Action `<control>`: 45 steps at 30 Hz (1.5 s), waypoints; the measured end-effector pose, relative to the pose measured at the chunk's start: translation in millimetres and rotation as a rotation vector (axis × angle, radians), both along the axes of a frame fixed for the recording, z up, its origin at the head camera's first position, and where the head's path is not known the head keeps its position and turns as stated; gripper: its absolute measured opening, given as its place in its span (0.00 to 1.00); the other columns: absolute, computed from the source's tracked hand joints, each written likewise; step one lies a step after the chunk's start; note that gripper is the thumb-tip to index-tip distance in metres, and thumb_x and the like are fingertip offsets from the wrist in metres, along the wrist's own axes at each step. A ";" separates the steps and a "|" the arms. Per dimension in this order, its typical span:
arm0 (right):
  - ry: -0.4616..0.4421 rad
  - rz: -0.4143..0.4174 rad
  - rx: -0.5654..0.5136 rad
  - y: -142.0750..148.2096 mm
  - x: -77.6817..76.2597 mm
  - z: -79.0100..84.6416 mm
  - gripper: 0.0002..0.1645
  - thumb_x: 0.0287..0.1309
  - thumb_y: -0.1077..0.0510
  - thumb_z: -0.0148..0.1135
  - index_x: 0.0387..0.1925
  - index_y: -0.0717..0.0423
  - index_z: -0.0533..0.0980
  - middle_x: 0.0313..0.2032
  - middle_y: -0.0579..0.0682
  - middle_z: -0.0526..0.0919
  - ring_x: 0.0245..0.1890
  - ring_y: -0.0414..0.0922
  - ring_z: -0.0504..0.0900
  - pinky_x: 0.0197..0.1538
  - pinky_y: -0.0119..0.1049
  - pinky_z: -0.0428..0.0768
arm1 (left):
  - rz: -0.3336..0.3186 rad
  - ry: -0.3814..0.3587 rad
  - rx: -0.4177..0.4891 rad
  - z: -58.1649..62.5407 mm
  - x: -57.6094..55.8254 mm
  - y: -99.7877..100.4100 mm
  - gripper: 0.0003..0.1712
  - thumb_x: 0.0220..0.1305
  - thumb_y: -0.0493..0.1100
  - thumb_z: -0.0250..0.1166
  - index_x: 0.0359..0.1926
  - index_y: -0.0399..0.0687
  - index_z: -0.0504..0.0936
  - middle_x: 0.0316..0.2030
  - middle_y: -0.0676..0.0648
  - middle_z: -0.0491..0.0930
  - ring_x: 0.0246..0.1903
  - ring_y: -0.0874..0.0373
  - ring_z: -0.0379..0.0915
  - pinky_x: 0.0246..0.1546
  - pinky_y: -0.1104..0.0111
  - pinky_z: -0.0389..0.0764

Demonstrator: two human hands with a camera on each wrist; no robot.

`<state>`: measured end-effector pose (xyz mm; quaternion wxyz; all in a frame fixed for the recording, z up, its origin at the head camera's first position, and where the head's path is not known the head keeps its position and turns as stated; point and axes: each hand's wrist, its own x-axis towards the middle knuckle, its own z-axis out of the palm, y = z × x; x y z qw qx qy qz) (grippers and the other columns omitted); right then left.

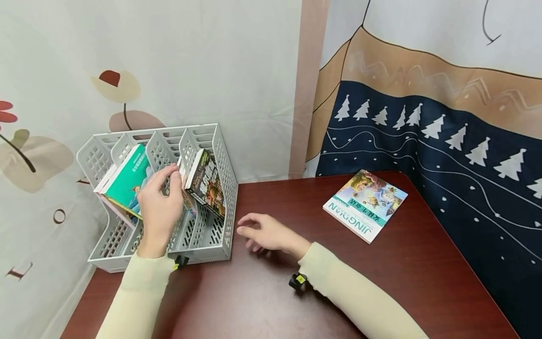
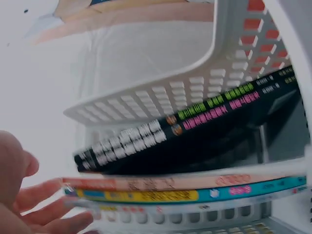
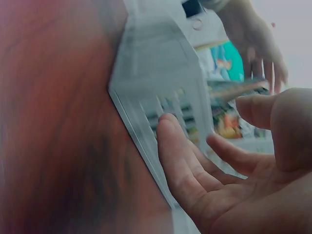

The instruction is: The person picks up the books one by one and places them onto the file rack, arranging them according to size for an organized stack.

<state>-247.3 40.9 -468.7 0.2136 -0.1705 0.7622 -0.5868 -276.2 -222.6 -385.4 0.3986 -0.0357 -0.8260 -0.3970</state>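
A light grey perforated book rack (image 1: 226, 188) with several compartments stands on the table. My left hand (image 1: 161, 202) is over its middle, fingers extended beside the tops of thin books (image 2: 131, 195); whether the fingertips touch them is unclear. Dark-covered books (image 1: 207, 183) lean in the right part of the rack, their black spines (image 2: 185, 122) tilted in the left wrist view. A teal-green book (image 1: 129, 179) leans in a left compartment. My right hand (image 1: 267, 233) hovers by the rack's right side, fingers loosely bent, with nothing in it.
On the reddish-brown table (image 1: 381, 287), a colourful paperback (image 1: 366, 205) lies flat to the right, near the back edge. A pale printed curtain (image 1: 254, 94) hangs behind the rack. Dark blue fabric with white trees (image 1: 466, 188) borders the right side.
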 end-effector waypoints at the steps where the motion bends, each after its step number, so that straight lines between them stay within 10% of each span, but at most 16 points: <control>1: 0.004 0.003 0.005 7.2 -0.8 1.8 0.21 0.72 0.45 0.65 0.59 0.51 0.80 0.49 0.62 0.90 0.38 0.63 0.91 0.39 0.58 0.90 | 0.001 0.068 -0.005 2.0 2.7 3.6 0.18 0.76 0.48 0.62 0.51 0.43 0.92 0.53 0.43 0.91 0.54 0.48 0.86 0.60 0.60 0.80; 6: 0.032 0.016 0.020 47.5 -3.2 9.0 0.18 0.73 0.45 0.63 0.56 0.50 0.82 0.50 0.69 0.89 0.39 0.63 0.92 0.43 0.61 0.90 | -0.151 0.313 -0.035 5.5 19.3 24.2 0.13 0.72 0.33 0.63 0.34 0.37 0.92 0.31 0.40 0.92 0.28 0.57 0.83 0.37 0.79 0.79; 10: 0.061 -0.026 0.035 85.9 -9.1 17.8 0.19 0.74 0.46 0.62 0.56 0.53 0.82 0.54 0.69 0.87 0.41 0.61 0.92 0.43 0.54 0.91 | -0.373 0.307 -0.079 1.1 33.2 45.1 0.10 0.68 0.29 0.64 0.34 0.38 0.92 0.25 0.43 0.89 0.20 0.61 0.79 0.25 0.79 0.79; 13: 0.061 -0.096 0.029 119.7 -15.9 23.9 0.21 0.75 0.46 0.61 0.58 0.56 0.81 0.55 0.70 0.86 0.45 0.63 0.91 0.44 0.48 0.91 | -0.526 0.102 -0.047 -7.0 45.4 66.7 0.10 0.73 0.35 0.64 0.41 0.46 0.92 0.29 0.47 0.91 0.19 0.61 0.81 0.19 0.74 0.81; 18: 0.027 -0.220 0.020 180.4 -27.8 28.9 0.27 0.78 0.45 0.56 0.64 0.61 0.77 0.56 0.70 0.85 0.50 0.63 0.89 0.50 0.48 0.90 | -0.699 -0.462 -0.001 -22.0 64.2 116.5 0.15 0.76 0.53 0.63 0.60 0.64 0.85 0.40 0.51 0.91 0.27 0.58 0.86 0.25 0.65 0.88; 21: 0.027 -0.306 0.034 213.3 -34.6 29.8 0.30 0.78 0.44 0.55 0.68 0.60 0.75 0.59 0.70 0.84 0.52 0.59 0.89 0.53 0.46 0.89 | -0.776 -0.636 -0.047 -33.5 67.4 149.0 0.23 0.75 0.57 0.64 0.67 0.65 0.80 0.43 0.54 0.90 0.33 0.58 0.88 0.34 0.63 0.89; 28: 0.068 -0.504 0.039 267.3 -39.2 30.5 0.37 0.77 0.38 0.53 0.71 0.63 0.71 0.63 0.70 0.80 0.54 0.52 0.89 0.55 0.40 0.87 | -0.870 -0.702 -0.244 -63.7 66.8 217.4 0.31 0.74 0.66 0.59 0.71 0.62 0.76 0.50 0.60 0.90 0.42 0.70 0.85 0.50 0.65 0.84; 33: 0.094 -0.632 0.253 291.4 -38.2 25.1 0.39 0.80 0.37 0.45 0.74 0.61 0.70 0.68 0.69 0.75 0.63 0.63 0.77 0.67 0.52 0.80 | -0.880 -0.774 -0.317 -69.6 63.9 248.7 0.35 0.73 0.68 0.58 0.74 0.59 0.74 0.58 0.53 0.87 0.52 0.67 0.84 0.58 0.62 0.82; 45: -0.007 -0.706 0.713 321.2 -44.6 1.2 0.41 0.79 0.40 0.42 0.75 0.69 0.64 0.71 0.78 0.65 0.65 0.71 0.65 0.69 0.69 0.70 | -0.849 -0.905 -0.426 -77.6 58.3 260.6 0.38 0.73 0.70 0.56 0.77 0.61 0.71 0.69 0.49 0.80 0.63 0.56 0.78 0.64 0.57 0.79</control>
